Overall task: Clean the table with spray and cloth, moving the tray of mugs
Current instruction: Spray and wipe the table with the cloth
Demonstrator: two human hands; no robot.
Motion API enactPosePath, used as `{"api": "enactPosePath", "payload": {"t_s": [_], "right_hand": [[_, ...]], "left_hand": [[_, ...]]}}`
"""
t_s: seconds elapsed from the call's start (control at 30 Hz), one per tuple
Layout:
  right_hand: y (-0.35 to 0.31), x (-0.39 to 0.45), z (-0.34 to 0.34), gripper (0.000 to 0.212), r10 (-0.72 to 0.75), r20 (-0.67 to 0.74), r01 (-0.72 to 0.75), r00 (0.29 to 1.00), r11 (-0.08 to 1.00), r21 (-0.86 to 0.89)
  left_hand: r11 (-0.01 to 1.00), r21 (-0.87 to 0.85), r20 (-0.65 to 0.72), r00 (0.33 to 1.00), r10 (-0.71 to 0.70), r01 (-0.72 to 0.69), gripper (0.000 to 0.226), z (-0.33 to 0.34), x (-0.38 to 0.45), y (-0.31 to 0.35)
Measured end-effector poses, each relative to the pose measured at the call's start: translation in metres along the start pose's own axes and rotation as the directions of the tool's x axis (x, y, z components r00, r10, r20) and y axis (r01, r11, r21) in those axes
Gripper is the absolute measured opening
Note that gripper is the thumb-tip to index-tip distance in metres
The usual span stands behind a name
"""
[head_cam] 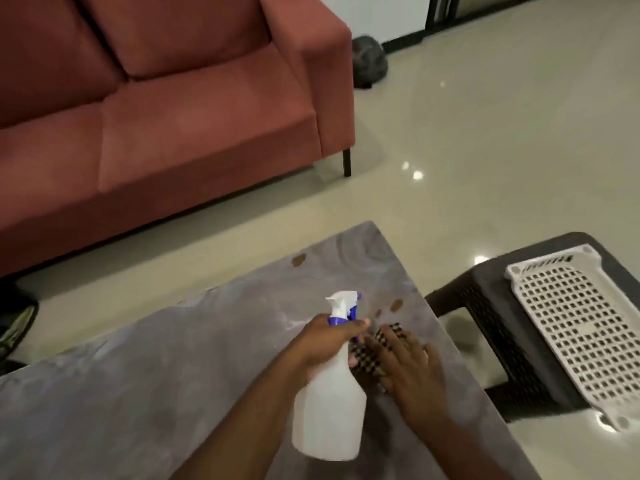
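Where brown spots (396,305) mark the table (138,375), sofa (156,116) behind.

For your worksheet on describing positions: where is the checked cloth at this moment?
In the head view, the checked cloth lies on the grey table near its right edge, under the right hand, beside the spray bottle.

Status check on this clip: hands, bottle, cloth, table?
Left hand grips spray bottle. Right hand flat, pressing checked cloth on grey table. Brown spots remain ahead. White tray aside on stool, no mugs visible.
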State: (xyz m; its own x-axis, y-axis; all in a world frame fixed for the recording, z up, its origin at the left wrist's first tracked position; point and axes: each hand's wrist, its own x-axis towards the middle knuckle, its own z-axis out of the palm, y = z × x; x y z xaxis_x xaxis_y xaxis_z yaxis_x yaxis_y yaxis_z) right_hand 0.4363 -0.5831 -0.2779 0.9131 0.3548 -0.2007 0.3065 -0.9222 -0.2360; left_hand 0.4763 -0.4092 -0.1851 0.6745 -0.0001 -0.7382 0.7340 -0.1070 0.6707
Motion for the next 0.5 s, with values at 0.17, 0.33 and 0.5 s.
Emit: {"api": "enactPosePath", "payload": {"t_s": [0.17, 0.33, 0.5], "right_hand": [[-0.002, 0.001, 0.026, 0.067, -0.174, 0.012, 0.175, 0.985, 0.976, -0.130], [0.021, 0.059, 0.015, 0.063, 0.037, -0.160, -0.058, 0.986, 0.990, -0.131], [-0.012, 0.061, 0.038, 0.079, -0.267, -0.049, 0.261, 0.962, 0.959, -0.108]], "left_hand": [[0.990, 0.137, -0.054, 0.998, -0.022, 0.029, 0.017, -0.033, 0.024, 0.012], [0.992, 0.091, 0.032, 0.995, -0.090, 0.086, 0.025, -0.051, 0.048, 0.015], [0.992, 0.094, -0.017, 0.996, -0.088, 0.089, 0.023, -0.044, 0.071, 0.020]]}}
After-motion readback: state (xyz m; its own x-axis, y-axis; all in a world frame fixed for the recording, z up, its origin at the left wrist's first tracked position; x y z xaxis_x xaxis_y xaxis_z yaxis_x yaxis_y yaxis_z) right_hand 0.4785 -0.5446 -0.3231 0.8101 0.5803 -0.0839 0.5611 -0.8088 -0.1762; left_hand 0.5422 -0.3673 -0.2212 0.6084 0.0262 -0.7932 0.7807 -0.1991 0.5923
